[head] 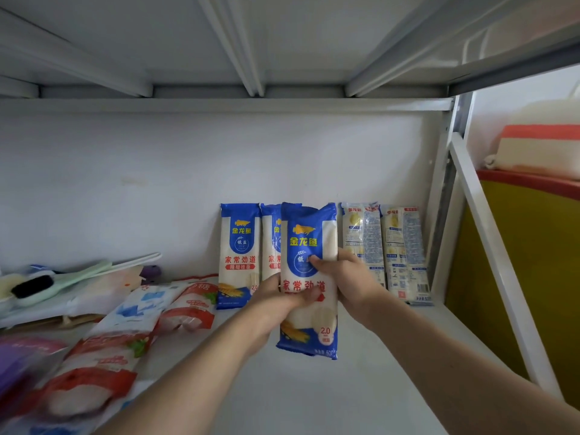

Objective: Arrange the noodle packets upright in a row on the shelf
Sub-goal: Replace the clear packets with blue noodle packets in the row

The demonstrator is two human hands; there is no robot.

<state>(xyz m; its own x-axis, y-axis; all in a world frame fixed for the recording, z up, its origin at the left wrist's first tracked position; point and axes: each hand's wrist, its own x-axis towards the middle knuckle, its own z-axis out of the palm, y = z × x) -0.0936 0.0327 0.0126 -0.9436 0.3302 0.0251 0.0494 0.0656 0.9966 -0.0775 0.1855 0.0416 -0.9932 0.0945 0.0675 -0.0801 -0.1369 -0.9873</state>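
Both hands, left hand (276,296) and right hand (345,277), grip held packet (309,246) mid-length, long axis upright, in front of row gap between second blue packet (270,246) and pale packet (361,240)

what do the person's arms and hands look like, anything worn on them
Both forearms are bare as far as the picture shows: no sleeves, gloves, watch or bracelets in view. The left hand and right hand show no rings on the visible fingers. The fingernails look short and unpainted.
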